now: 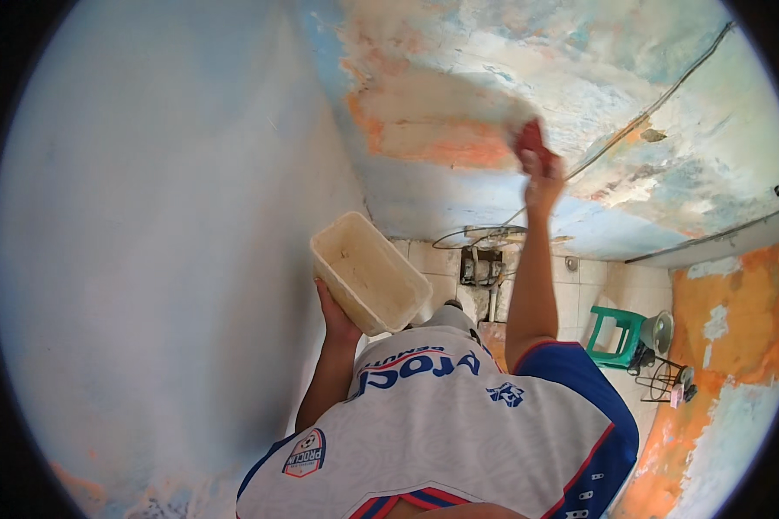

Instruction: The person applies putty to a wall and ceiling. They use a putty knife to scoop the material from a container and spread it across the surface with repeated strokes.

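Observation:
My left hand point(337, 313) grips the side of a cream plastic tub point(388, 281), rectangular and with its mouth toward me. Its inside shows a pale, stained bottom with little in it. Out in front, my right arm is raised, and my right hand point(543, 177) is closed round a dark red object point(533, 143) held against or just off the patchy wall point(459, 104). Motion blurs it, so its kind and whether it touches the wall cannot be made out. Bare orange and whitish patches show through the wall's blue paint around it.
A smooth bluish wall point(173, 225) rises close on my left. One dark cable point(653, 108) runs slantwise over the front wall. Below are a dark box-shaped device point(481, 265) with wires, a green plastic stool point(613, 337) and a metal stand point(662, 381) on pale tiles point(567, 298).

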A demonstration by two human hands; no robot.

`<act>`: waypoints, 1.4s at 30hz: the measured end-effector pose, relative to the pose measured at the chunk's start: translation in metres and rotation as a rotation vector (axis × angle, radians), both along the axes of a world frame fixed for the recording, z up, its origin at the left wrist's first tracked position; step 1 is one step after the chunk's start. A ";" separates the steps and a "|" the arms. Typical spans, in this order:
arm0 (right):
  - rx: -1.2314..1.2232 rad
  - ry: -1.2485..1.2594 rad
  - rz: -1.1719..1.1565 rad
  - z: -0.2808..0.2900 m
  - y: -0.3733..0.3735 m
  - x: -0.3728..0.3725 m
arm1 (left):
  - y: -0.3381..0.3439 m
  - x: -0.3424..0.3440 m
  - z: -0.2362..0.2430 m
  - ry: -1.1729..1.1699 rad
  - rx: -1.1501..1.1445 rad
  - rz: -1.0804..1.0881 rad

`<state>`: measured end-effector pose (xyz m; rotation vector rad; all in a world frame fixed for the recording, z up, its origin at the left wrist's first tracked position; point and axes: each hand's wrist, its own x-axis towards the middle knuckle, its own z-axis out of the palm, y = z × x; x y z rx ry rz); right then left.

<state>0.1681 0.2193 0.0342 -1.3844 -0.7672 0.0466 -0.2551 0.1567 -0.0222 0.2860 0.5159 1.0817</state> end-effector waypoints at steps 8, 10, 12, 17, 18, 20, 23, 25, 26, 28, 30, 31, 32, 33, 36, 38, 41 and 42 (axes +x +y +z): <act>-0.153 -0.220 0.122 0.032 0.099 -0.041 | 0.001 0.009 0.000 0.029 -0.004 -0.014; -0.119 -0.249 -0.032 0.013 0.075 0.033 | 0.002 0.011 0.004 0.049 -0.010 0.013; -0.100 -0.216 -0.203 0.001 0.025 0.084 | -0.005 0.015 0.007 0.080 -0.002 0.062; -0.144 0.043 -0.111 -0.018 -0.029 0.010 | -0.024 0.022 0.007 0.059 -0.022 0.171; -0.084 -0.058 0.033 -0.036 -0.012 -0.018 | -0.027 0.025 0.010 0.072 -0.032 0.179; -0.236 -0.219 0.216 -0.064 0.031 -0.076 | -0.028 0.024 0.007 0.090 -0.078 0.184; -0.291 -0.246 0.307 -0.042 0.101 -0.152 | -0.028 0.032 0.013 0.109 -0.080 0.193; -0.190 -0.317 0.273 -0.041 0.143 -0.144 | -0.023 0.041 0.017 0.113 -0.050 0.177; -0.149 -0.305 0.229 -0.040 0.153 -0.135 | -0.025 0.044 0.017 0.113 -0.042 0.167; -0.240 -0.309 0.115 -0.034 0.141 -0.113 | -0.035 0.043 0.012 0.123 -0.083 0.169; -0.291 -0.407 0.017 -0.047 0.113 -0.034 | -0.035 0.048 0.006 0.114 -0.132 0.159; -0.178 -0.256 0.058 -0.037 0.082 -0.008 | -0.037 0.046 0.001 0.100 -0.136 0.152; 0.033 -0.047 0.151 -0.043 0.060 0.029 | -0.036 0.047 -0.002 0.081 -0.132 0.131; -0.179 -0.158 -0.047 -0.041 0.028 0.055 | -0.037 0.046 -0.006 0.065 -0.136 0.120; -0.358 -0.189 -0.145 -0.045 -0.026 0.068 | -0.038 0.041 -0.008 0.057 -0.148 0.072; -0.316 -0.222 -0.034 -0.043 -0.017 0.014 | -0.038 0.036 -0.009 0.046 -0.175 0.099; -0.255 -0.280 0.255 -0.061 0.050 -0.082 | -0.035 0.023 -0.010 0.069 -0.133 0.112; -0.310 -0.309 0.327 -0.062 0.081 -0.117 | -0.035 0.018 -0.011 0.079 -0.110 0.118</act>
